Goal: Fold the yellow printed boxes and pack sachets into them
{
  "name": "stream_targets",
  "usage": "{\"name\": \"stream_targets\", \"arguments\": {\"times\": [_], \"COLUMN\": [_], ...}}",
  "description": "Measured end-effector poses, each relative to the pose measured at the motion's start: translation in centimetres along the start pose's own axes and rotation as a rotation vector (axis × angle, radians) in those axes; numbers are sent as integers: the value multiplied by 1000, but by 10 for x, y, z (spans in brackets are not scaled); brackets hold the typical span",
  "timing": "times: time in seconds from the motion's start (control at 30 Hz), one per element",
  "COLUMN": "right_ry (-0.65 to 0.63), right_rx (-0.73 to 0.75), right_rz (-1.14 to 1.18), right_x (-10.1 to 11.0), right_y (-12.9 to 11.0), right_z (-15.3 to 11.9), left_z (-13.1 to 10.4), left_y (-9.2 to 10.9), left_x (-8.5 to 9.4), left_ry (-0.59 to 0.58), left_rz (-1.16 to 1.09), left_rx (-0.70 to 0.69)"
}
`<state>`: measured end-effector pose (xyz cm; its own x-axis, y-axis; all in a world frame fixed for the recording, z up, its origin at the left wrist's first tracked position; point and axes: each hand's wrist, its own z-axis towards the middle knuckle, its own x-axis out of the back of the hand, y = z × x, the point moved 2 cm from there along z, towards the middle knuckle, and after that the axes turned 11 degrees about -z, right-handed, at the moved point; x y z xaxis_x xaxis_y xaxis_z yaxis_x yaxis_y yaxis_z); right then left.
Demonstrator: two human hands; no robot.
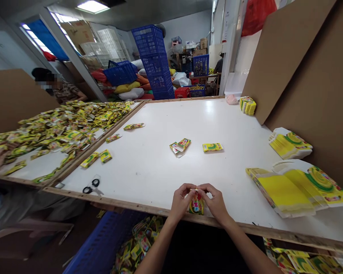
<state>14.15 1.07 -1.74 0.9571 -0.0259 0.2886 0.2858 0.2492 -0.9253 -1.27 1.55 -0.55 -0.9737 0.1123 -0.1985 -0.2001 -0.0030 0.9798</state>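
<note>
At the front edge of the white table, a small yellow candy box (196, 207) with red fruit pictures and large lettering is between my hands. My left hand (180, 198) pinches its far end from the left. From the right, my right hand (215, 199) pinches the same end, and the fingertips of both hands nearly meet there. The fingers partly hide that end. Beyond the hands lie two overlapping small boxes (184, 144) and another yellow box (213, 147).
Flattened yellow cartons (294, 186) are stacked at right. Black-handled scissors (92, 186) lie at the front left. A wooden strip (103, 140) divides off a heap of boxes (74, 121), where people sit. A blue crate (98, 239) of boxes stands below the table edge.
</note>
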Motion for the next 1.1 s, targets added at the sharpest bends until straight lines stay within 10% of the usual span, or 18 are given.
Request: {"name": "stream_targets", "arguments": {"times": [0.8,0.93,1.1], "right_ry": [-27,57,253], "right_rx": [-72,-106,-254], "right_rz": [-44,-126,-197], "right_x": [5,19,58], "right_y": [5,22,56], "right_z": [3,42,124], "left_z": [-1,-20,-65], "left_y": [1,31,74], "left_x": [-3,31,116], "left_ry": [117,292,553], "left_rz": [-44,5,300], "left_rx": [48,-5,-58]}}
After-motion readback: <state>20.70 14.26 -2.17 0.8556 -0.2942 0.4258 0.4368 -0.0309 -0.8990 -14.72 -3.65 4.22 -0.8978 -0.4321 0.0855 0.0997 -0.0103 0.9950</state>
